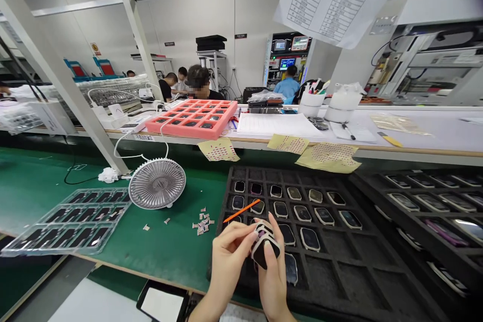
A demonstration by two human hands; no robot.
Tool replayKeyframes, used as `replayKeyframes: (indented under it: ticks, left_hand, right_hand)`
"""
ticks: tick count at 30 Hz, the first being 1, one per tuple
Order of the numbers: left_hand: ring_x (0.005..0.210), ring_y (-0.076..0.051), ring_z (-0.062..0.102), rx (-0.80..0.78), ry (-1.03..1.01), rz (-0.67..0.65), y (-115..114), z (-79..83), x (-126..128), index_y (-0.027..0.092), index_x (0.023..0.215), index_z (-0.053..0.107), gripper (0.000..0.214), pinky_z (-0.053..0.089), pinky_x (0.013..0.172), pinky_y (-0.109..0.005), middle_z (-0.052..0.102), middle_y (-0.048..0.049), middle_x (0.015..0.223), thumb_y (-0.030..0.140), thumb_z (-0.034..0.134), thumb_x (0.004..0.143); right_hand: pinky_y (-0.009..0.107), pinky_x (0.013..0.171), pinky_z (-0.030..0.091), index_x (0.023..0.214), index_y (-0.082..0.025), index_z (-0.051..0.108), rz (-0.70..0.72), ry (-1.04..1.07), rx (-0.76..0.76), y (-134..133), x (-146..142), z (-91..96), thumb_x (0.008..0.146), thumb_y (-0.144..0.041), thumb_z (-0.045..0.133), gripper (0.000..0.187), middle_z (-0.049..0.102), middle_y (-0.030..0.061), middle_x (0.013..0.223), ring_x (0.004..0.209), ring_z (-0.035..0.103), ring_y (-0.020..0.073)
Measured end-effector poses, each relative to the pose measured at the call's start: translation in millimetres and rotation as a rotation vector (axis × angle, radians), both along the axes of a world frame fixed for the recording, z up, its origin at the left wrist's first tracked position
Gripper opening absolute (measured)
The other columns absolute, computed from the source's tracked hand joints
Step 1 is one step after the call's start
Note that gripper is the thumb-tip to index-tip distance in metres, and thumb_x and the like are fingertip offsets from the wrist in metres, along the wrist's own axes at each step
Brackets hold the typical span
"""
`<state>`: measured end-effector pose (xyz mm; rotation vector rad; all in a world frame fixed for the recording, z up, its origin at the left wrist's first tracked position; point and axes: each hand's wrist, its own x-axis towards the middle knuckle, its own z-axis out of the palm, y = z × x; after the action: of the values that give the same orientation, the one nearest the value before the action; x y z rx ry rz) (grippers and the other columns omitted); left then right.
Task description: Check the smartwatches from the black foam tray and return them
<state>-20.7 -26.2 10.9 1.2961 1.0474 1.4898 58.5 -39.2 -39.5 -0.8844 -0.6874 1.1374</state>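
Our left hand (pixel 228 261) and right hand (pixel 273 282) pinch black rounded-rectangular parts (pixel 266 251) narrowly between them. They hover over a black foam tray (pixel 362 271).

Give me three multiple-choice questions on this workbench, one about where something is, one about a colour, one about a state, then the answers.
1. Where is the round pale grey desk fan?
A. On the green work mat
B. Inside the black foam tray
C. Hanging overhead

2. What colour is the square-celled foam tray on the white upper bench?
A. Blue
B. Yellow
C. Coral pink

3. What are the left hand and right hand doing?
A. Resting empty on the mat
B. Gripping dark rounded-square pieces with pale rims
C. Holding a white cup

1: A, the fan sits on the mat, left of the black tray.
2: C, its walls show coral pink.
3: B, the fingers of both hands wrap the pieces.
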Motion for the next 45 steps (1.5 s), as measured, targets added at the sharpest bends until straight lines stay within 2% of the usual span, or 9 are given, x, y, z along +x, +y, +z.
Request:
replayKeyframes:
  ticks: [8, 13, 20, 24, 27, 30, 33, 38, 45]
  left_hand:
    - [0.071, -0.016, 0.058, 0.020, 0.039, -0.031, -2.4, -6.8, 9.5, 0.020, 0.088, 0.076, 0.019, 0.050, 0.062, -0.026, 0.062, -0.0058, 0.076, 0.033, 0.066, 0.079]
    - [0.090, -0.021, 0.058, 0.163, 0.156, -0.152, -4.8, -14.6, 10.4, 0.023, 0.106, 0.069, 0.027, 0.050, 0.077, -0.031, 0.059, -0.0097, 0.101, 0.035, 0.058, 0.085]
    - [0.136, -0.030, 0.024, 0.171, 0.092, -0.266, -8.6, -25.7, 22.7, 0.027, 0.115, 0.063, 0.033, 0.032, 0.107, -0.048, 0.046, -0.0081, 0.133, 0.041, 0.049, 0.089]
    - [0.137, -0.030, 0.021, 0.156, 0.049, -0.249, -4.0, -31.3, 34.7, 0.026, 0.113, 0.064, 0.033, 0.026, 0.110, -0.051, 0.047, -0.0077, 0.134, 0.041, 0.047, 0.090]
    - [0.135, -0.029, 0.028, 0.158, 0.127, -0.368, 7.8, -24.2, 33.9, 0.025, 0.115, 0.063, 0.031, 0.026, 0.110, -0.052, 0.048, -0.0078, 0.133, 0.036, 0.048, 0.090]
    - [0.133, -0.027, 0.033, 0.220, 0.384, -0.478, 23.0, -6.7, 32.1, 0.025, 0.129, 0.051, 0.045, 0.029, 0.109, -0.048, 0.041, -0.0081, 0.140, 0.025, 0.057, 0.084]
    - [0.132, -0.026, 0.033, 0.396, 0.687, -0.416, 35.8, 6.6, 42.7, 0.024, 0.139, 0.033, 0.072, 0.031, 0.109, -0.047, 0.037, -0.0103, 0.143, 0.012, 0.062, 0.075]
    - [0.120, -0.025, 0.048, 0.530, 0.964, -0.305, 47.8, -2.5, 76.6, 0.021, 0.138, 0.032, 0.079, 0.045, 0.099, -0.044, 0.052, -0.0123, 0.129, -0.008, 0.043, 0.066]
    - [0.111, -0.024, 0.057, 0.499, 0.921, -0.288, 51.5, -7.5, 67.1, 0.022, 0.135, 0.037, 0.075, 0.051, 0.092, -0.040, 0.059, -0.0104, 0.123, -0.004, 0.051, 0.066]
  right_hand:
    - [0.043, 0.098, 0.038, 0.135, -0.030, 0.040, -0.127, -0.131, 0.044, -0.7, 5.9, 2.5, 0.087, -0.044, 0.050, 0.051, 0.050, 0.0068, 0.133, 0.121, 0.046, 0.0261]
    - [0.043, 0.098, 0.038, 0.138, -0.031, 0.036, -0.172, -0.120, 0.038, 0.9, 14.4, 2.7, 0.087, -0.045, 0.049, 0.055, 0.046, 0.0070, 0.136, 0.122, 0.045, 0.0261]
    - [0.045, 0.100, 0.036, 0.140, -0.030, 0.033, -0.180, -0.111, 0.031, 1.3, 22.7, 3.4, 0.087, -0.046, 0.048, 0.057, 0.050, 0.0078, 0.131, 0.118, 0.049, 0.0257]
    - [0.046, 0.105, 0.031, 0.140, -0.029, 0.033, -0.177, -0.136, 0.046, 4.1, 33.1, 4.4, 0.086, -0.048, 0.048, 0.059, 0.047, 0.0078, 0.135, 0.123, 0.044, 0.0259]
    - [0.045, 0.107, 0.028, 0.141, -0.028, 0.030, -0.123, -0.207, 0.050, 10.7, 55.4, 9.3, 0.086, -0.050, 0.048, 0.061, 0.043, 0.0076, 0.139, 0.126, 0.041, 0.0263]
    - [0.041, 0.108, 0.028, 0.142, -0.030, 0.026, -0.041, -0.362, 0.056, 22.1, 84.5, 18.4, 0.087, -0.049, 0.047, 0.062, 0.036, 0.0051, 0.145, 0.131, 0.036, 0.0246]
    - [0.039, 0.110, 0.026, 0.145, -0.031, 0.019, 0.089, -0.543, 0.085, 34.4, 105.9, 25.7, 0.089, -0.046, 0.045, 0.063, 0.026, 0.0028, 0.151, 0.137, 0.026, 0.0227]
    - [0.040, 0.111, 0.023, 0.147, -0.027, 0.011, 0.103, -0.755, 0.156, 44.1, 114.0, 20.2, 0.090, -0.037, 0.043, 0.066, 0.025, 0.0058, 0.152, 0.137, 0.026, 0.0224]
    - [0.041, 0.107, 0.029, 0.146, -0.028, 0.018, 0.290, -0.535, 0.077, 36.4, 125.6, 24.1, 0.083, -0.040, 0.057, 0.074, 0.045, 0.0085, 0.139, 0.131, 0.037, 0.0239]
